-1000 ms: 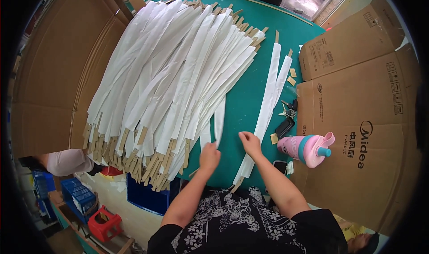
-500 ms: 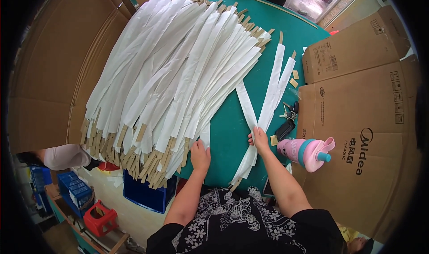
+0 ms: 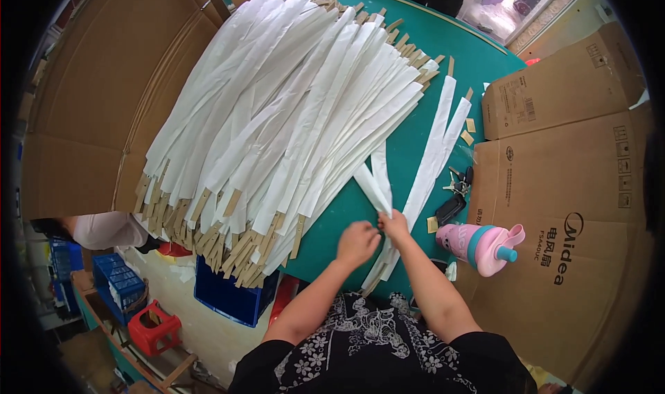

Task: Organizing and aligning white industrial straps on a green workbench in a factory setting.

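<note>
Beside the pile, my right hand (image 3: 393, 228) pinches a long white strip (image 3: 373, 187), which runs up and left toward the pile's edge. My left hand (image 3: 359, 243) is just left of it, fingers curled in; whatever they hold is hidden. Two long white strips with tan ends (image 3: 431, 153) lie on the green table, passing behind my right hand and wrist. At the left, a big pile of similar white strips (image 3: 277, 110) spreads across the table, its flat tan ends showing at both sides. Another white strip (image 3: 379, 160) slants out from under the pile.
Right of the strips lie keys (image 3: 457, 182), a black pouch (image 3: 450, 209) and small tan pieces (image 3: 467, 137). A pink bottle (image 3: 478, 247) lies near a large cardboard box (image 3: 554, 186). More cardboard (image 3: 83, 103) stands left. Below are a blue crate (image 3: 225, 293) and red stool (image 3: 154, 328).
My left hand has moved right, from the pile's lower edge to beside my right hand. My right hand has left the two lying strips and now grips another strip slightly lower and left.
</note>
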`<state>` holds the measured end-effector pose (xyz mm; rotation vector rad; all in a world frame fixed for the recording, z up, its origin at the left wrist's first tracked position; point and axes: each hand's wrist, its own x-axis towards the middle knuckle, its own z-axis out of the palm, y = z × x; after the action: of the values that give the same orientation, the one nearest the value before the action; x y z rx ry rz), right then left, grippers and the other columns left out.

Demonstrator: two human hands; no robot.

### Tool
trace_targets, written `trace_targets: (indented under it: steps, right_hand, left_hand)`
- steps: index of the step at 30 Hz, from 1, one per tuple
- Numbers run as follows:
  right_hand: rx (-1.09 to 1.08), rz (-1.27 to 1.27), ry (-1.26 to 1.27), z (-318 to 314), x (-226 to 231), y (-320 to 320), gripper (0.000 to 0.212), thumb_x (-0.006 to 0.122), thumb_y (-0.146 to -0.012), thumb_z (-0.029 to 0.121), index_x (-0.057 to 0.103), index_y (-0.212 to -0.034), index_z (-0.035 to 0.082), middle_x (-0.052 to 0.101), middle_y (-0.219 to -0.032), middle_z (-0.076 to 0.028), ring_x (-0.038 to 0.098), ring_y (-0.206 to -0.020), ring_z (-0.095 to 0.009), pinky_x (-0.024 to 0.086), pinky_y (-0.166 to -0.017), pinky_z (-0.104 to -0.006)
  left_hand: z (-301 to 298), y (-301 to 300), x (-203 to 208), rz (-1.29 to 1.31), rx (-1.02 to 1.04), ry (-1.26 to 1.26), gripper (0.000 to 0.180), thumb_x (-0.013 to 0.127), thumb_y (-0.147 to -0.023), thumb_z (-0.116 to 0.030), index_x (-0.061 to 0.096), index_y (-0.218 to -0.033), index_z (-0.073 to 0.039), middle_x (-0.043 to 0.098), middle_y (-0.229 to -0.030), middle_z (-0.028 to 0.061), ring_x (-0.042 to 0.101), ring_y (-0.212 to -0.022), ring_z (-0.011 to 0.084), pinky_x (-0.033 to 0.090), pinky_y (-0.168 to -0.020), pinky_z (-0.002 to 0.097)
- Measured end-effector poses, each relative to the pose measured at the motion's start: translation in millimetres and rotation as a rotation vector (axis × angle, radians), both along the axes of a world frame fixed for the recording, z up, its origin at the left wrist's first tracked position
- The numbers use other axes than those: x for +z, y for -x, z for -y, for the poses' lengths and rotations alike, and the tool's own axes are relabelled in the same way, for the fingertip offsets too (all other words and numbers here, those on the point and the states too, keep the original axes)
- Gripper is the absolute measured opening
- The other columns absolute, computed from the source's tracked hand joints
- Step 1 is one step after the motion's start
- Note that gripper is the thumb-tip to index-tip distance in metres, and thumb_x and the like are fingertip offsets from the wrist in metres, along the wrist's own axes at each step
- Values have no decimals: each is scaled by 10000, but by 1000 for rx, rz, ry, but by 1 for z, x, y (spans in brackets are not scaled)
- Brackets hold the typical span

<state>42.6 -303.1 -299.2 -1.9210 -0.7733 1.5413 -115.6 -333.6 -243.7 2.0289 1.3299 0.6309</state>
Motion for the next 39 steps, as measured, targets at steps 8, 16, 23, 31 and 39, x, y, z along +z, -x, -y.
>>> trace_targets:
  steps: [8, 16, 23, 31, 39]
  right_hand:
    - [-52, 11, 34, 0, 23, -28, 203, 599, -922, 266, 565, -880, 70, 492, -668, 13, 462, -532, -89, 392, -485, -258]
    - [27, -172, 158, 1, 35, -23, 306, 586, -938, 345, 602, -1001, 46, 589, -764, -13, 506, -573, -102, 443, -531, -268]
    - [17, -247, 152, 4, 40, -10, 345, 603, -926, 370, 588, -1055, 51, 650, -865, -26, 542, -648, -101, 460, -586, -255]
    - [-65, -322, 112, 3, 26, -15, 318, 576, -929, 336, 551, -1096, 66, 647, -813, -32, 568, -640, -136, 465, -584, -278]
    - [-157, -595, 172, 5, 33, -12, 335, 432, -979, 336, 490, -1105, 32, 638, -829, -83, 597, -656, -182, 516, -597, -323]
  left_hand:
    - [-53, 166, 17, -542, 752, -160, 507, 699, -782, -260, 545, -1213, -40, 597, -1091, 154, 552, -1031, 349, 429, -869, 479]
    - [-41, 137, 40, -638, 576, -234, 397, 705, -773, -239, 617, -1138, -111, 618, -1033, 106, 580, -978, 312, 467, -763, 451]
    - [-1, 60, 18, -213, 346, -104, 218, 495, -901, -143, 622, -1077, -144, 633, -884, 75, 638, -736, 291, 503, -570, 445]
    - [-13, 25, 24, -142, 239, -76, 496, 685, -813, -308, 538, -1235, -93, 626, -1004, 119, 589, -977, 313, 489, -797, 437]
    - [-48, 113, -5, -442, 518, -85, 383, 668, -798, -154, 564, -1147, -34, 608, -983, 130, 574, -897, 334, 468, -807, 427]
